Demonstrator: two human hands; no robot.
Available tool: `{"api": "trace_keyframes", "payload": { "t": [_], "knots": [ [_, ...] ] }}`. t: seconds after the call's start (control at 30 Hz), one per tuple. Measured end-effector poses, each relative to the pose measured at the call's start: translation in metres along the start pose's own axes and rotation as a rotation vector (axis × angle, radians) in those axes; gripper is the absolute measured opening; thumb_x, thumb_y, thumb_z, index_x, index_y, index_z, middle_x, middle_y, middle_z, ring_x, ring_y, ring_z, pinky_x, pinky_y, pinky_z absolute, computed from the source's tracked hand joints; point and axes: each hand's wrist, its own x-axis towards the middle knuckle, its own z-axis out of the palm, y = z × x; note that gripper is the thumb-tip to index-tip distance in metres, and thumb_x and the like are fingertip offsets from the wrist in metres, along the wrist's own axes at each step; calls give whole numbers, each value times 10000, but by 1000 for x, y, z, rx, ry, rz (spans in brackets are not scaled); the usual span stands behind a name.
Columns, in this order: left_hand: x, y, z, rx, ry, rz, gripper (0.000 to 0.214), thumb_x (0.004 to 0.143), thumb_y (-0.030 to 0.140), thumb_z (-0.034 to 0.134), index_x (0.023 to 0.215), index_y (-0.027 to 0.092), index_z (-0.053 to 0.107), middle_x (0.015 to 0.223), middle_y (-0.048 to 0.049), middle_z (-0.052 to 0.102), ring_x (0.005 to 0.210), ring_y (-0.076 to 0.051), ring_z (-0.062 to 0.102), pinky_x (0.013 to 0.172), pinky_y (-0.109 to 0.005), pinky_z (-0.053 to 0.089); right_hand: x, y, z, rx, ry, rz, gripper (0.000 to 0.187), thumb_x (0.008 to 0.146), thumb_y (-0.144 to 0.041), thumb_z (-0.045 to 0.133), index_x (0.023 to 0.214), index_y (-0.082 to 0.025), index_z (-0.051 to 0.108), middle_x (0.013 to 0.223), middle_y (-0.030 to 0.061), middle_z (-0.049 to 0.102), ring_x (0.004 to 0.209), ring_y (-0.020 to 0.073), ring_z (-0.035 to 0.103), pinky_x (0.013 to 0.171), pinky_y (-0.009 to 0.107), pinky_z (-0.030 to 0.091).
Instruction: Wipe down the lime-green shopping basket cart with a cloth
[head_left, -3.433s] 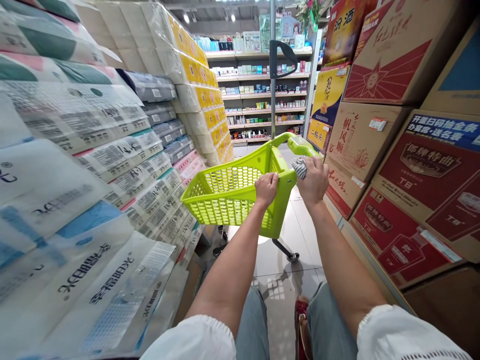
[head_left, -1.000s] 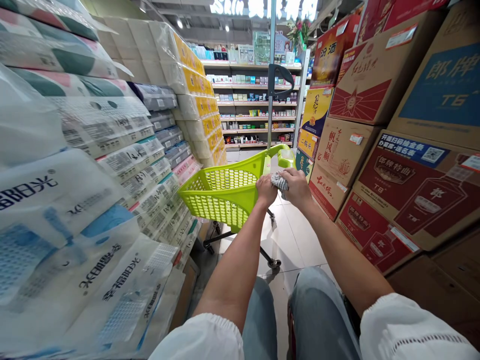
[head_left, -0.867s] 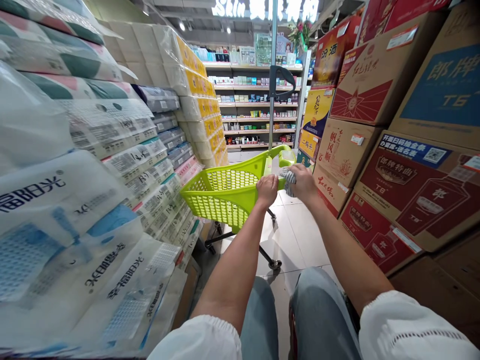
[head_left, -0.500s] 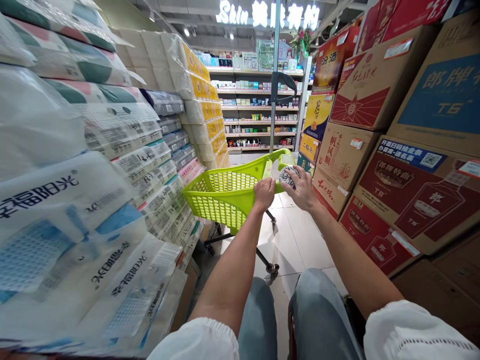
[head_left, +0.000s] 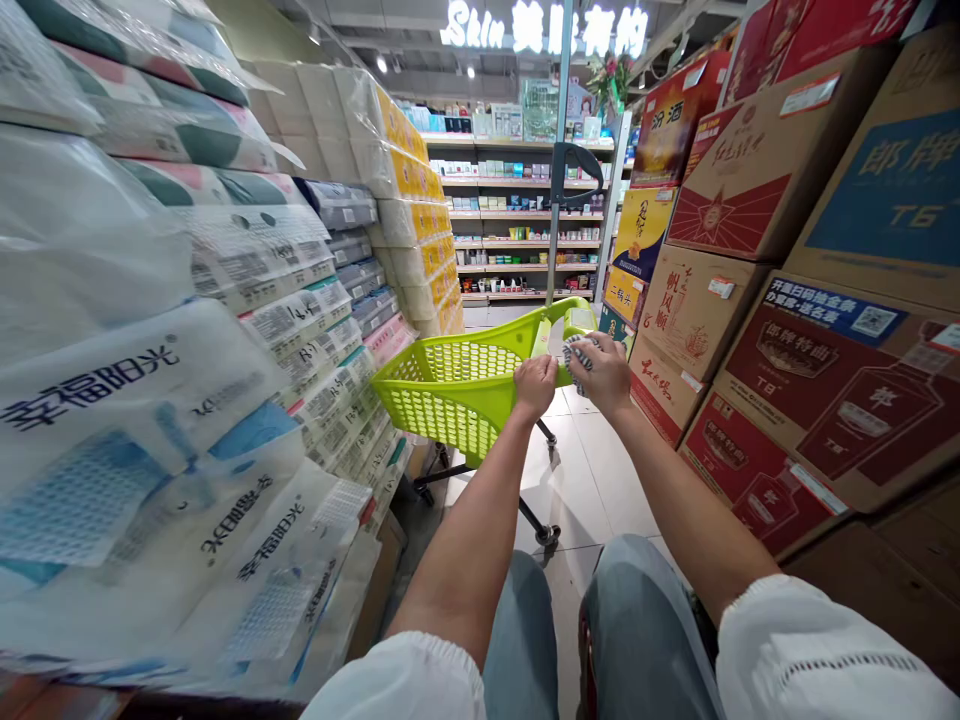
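A lime-green plastic shopping cart (head_left: 454,405) with a perforated basket stands on black legs and casters in front of me. My left hand (head_left: 535,385) is closed around the near edge of its green frame. In my right hand (head_left: 606,378) is a bunched grey-and-white striped cloth (head_left: 577,362), pressed against the right part of the frame. My fingers cover most of the cloth. A light green block-like part (head_left: 579,320) of the cart sits just beyond that hand.
Packs of tissue (head_left: 150,400) are piled high on the left, close to the cart. Stacked liquor cartons (head_left: 832,370) line the right side. A metal pole (head_left: 555,240) with a dark handle rises behind the cart. Product shelves (head_left: 517,215) stand at the back.
The whole view has shifted slightly, so the scene sits a little further right. My right hand has moved a little over the cloth, its fingers more curled; my left hand keeps its hold.
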Motion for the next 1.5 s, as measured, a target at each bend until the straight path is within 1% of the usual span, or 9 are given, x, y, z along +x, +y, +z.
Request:
{"api": "trace_keyframes", "payload": {
  "t": [0.13, 0.2, 0.37, 0.43, 0.63, 0.77, 1.13, 1.33, 1.5],
  "knots": [
    [2, 5, 3, -3, -11, -29, 372, 982, 395, 291, 829, 234, 589, 965, -20, 671, 954, -194, 554, 850, -332, 349, 15, 19, 3, 73, 36, 195, 347, 867, -434, 488, 1075, -255, 700, 1175, 63, 599, 979, 237, 551, 842, 374, 478],
    [3, 6, 4, 3, -2, -28, 383, 983, 402, 278, 833, 233, 588, 958, -21, 671, 948, -194, 554, 845, -331, 347, 12, 17, -1, 71, 33, 211, 361, 880, -438, 470, 1088, -246, 694, 1168, 74, 601, 979, 240, 552, 841, 385, 479],
    [2, 6, 6, 24, 5, -3, 340, 980, 328, 293, 855, 225, 592, 982, -30, 675, 966, -197, 557, 831, -316, 345, -10, -9, -14, 3, -91, -107, 319, 884, -439, 494, 1092, -305, 694, 1259, 32, 585, 1074, 272, 486, 853, 386, 465],
    [2, 6, 7, 27, 5, 5, 335, 978, 325, 302, 846, 222, 592, 971, -29, 678, 959, -194, 560, 825, -312, 344, -9, -10, -16, -5, -111, -149, 306, 883, -431, 498, 1077, -309, 702, 1251, 27, 593, 1064, 268, 491, 852, 380, 461],
    [0, 12, 10, -12, 34, -10, 356, 974, 375, 329, 772, 222, 579, 900, -12, 671, 915, -187, 556, 799, -317, 329, 30, 33, -12, 127, -137, 35, 331, 851, -443, 515, 1022, -243, 716, 1102, 51, 648, 945, 213, 590, 835, 347, 482],
    [0, 11, 9, -43, 33, -6, 346, 970, 371, 338, 764, 221, 572, 876, -9, 662, 897, -182, 551, 788, -314, 323, 40, 49, -12, 208, -188, 49, 332, 838, -470, 525, 980, -242, 720, 1065, 40, 661, 921, 192, 615, 836, 334, 488],
    [-7, -6, -18, -120, 10, 85, 350, 952, 331, 336, 712, 205, 556, 817, -16, 644, 822, -168, 554, 768, -287, 371, -1, 3, -30, 178, -116, -78, 429, 819, -595, 557, 1048, -257, 691, 1123, 81, 612, 1054, 254, 573, 922, 402, 466],
    [-3, -16, -37, -108, -87, 135, 387, 949, 355, 326, 698, 203, 577, 769, -18, 637, 757, -164, 559, 750, -294, 401, 6, 16, -34, 291, -141, -122, 322, 852, -475, 554, 1064, -265, 677, 1162, 66, 603, 1087, 238, 561, 956, 404, 462],
    [3, 8, -48, 62, 33, 183, 309, 927, 330, 391, 840, 200, 658, 1013, -56, 682, 991, -212, 572, 916, -353, 359, 17, 11, -39, 293, -80, -28, 345, 832, -466, 570, 1097, -261, 651, 1141, 60, 613, 1069, 246, 544, 956, 439, 455]
  ]
}}
